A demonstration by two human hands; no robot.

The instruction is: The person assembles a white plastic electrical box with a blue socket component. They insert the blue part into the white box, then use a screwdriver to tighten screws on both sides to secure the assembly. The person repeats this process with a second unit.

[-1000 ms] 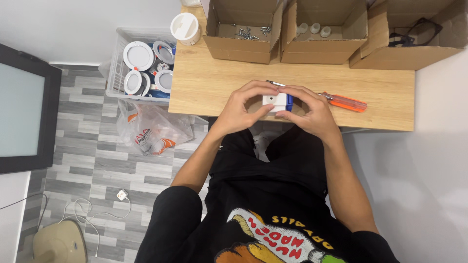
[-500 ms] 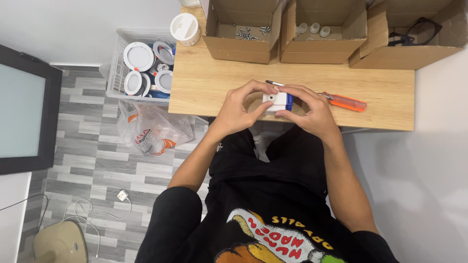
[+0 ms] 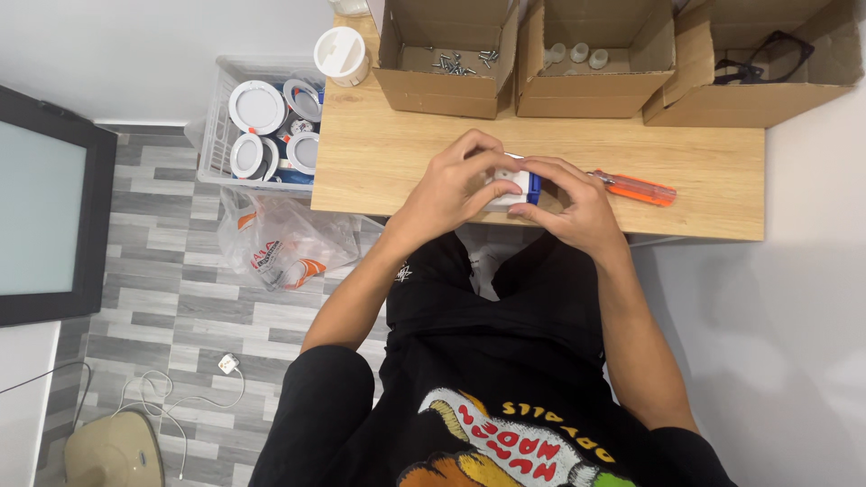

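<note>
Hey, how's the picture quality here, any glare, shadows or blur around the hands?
Head view: even, soft indoor light and sharp focus. No blur on the left hand or right hand. They cup the small white and blue part and cast only faint shadows on the wooden table. No strong glare. The wide lens bends the edges slightly.

Bare wooden desk leftward; screwdriver right, cardboard boxes behind.
</note>
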